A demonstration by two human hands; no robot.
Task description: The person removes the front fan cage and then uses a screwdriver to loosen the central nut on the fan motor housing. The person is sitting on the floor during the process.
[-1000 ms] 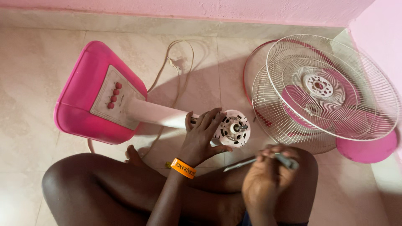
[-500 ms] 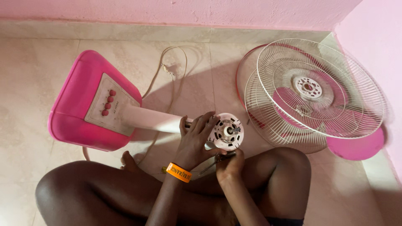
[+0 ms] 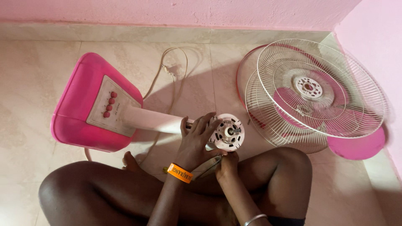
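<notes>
Fan base (image 3: 81, 113): pink, lying tilted on the tiled floor (image 3: 33, 75) toward its left side, white button panel facing up.
Cord (image 3: 171, 69): pale, looped on the floor near the back wall.
Left hand (image 3: 197, 142): fingers wrapped around the white motor housing (image 3: 228, 132), orange wristband (image 3: 180, 173) on the wrist.
Right hand (image 3: 227, 164): closed around a screwdriver (image 3: 209, 164), just below the housing.
Wire grilles (image 3: 314, 90): stacked by the right wall, over pink blades (image 3: 356, 144).

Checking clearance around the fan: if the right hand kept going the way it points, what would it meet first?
Probably the white motor housing: the right hand points up at its underside with a thin tool; depth is unclear.
</notes>
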